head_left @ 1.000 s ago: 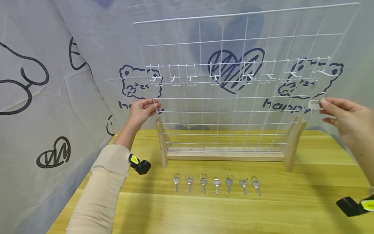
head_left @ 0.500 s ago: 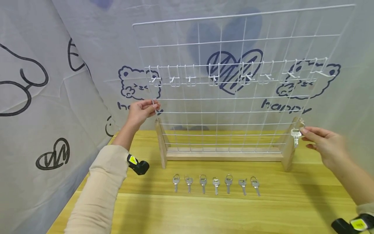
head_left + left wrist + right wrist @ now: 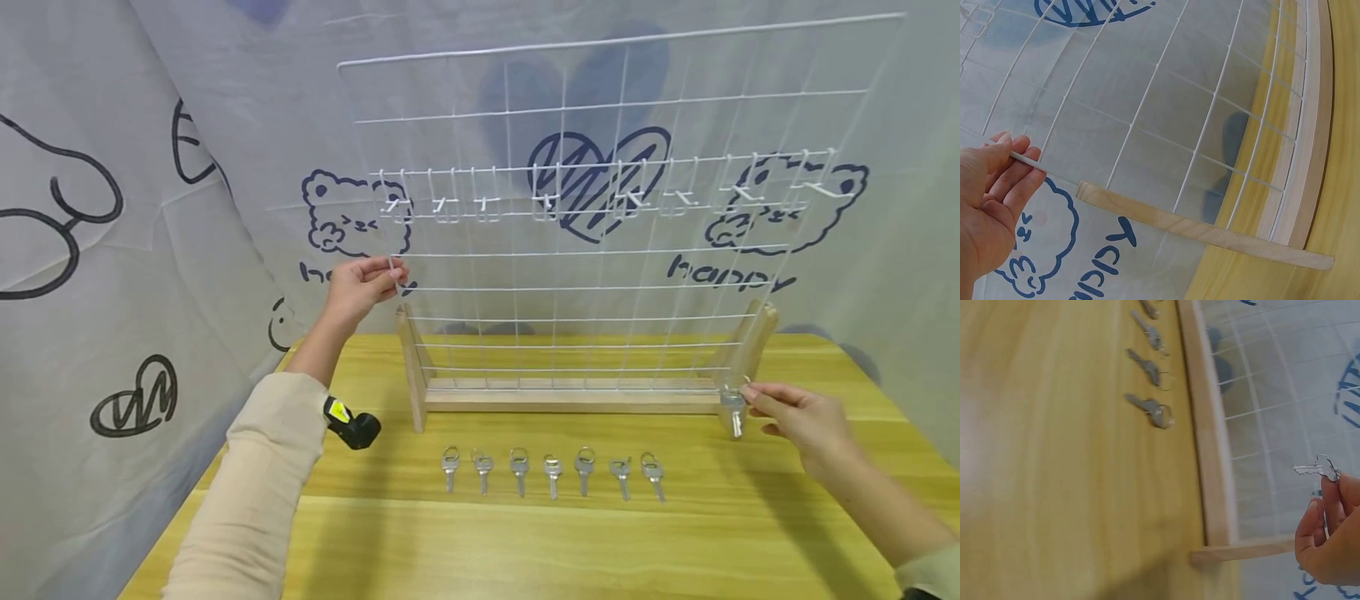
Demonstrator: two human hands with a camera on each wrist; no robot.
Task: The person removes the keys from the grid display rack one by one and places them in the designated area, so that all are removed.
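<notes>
My left hand (image 3: 363, 287) pinches the left side wire of a white wire grid rack (image 3: 555, 252), just above its wooden foot; the left wrist view shows the thumb and fingers on that wire (image 3: 1022, 157). My right hand (image 3: 801, 421) pinches a silver key (image 3: 733, 411) by its ring end, in front of the rack's right wooden foot (image 3: 753, 350). In the right wrist view this key (image 3: 1317, 469) points away from the fingertips. Several more silver keys with rings (image 3: 552, 472) lie in a row on the table before the rack.
White hooks (image 3: 483, 206) hang in a row across the grid, with no keys on them. A wooden crossbar (image 3: 570, 402) joins the two feet on the wood-grain table (image 3: 525, 550). Behind stands a pale cloth (image 3: 225, 50) with drawn bears and hearts.
My right hand has come down and to the left with the key, from beside the upper grid to the right foot's base. My left hand keeps its hold on the side wire.
</notes>
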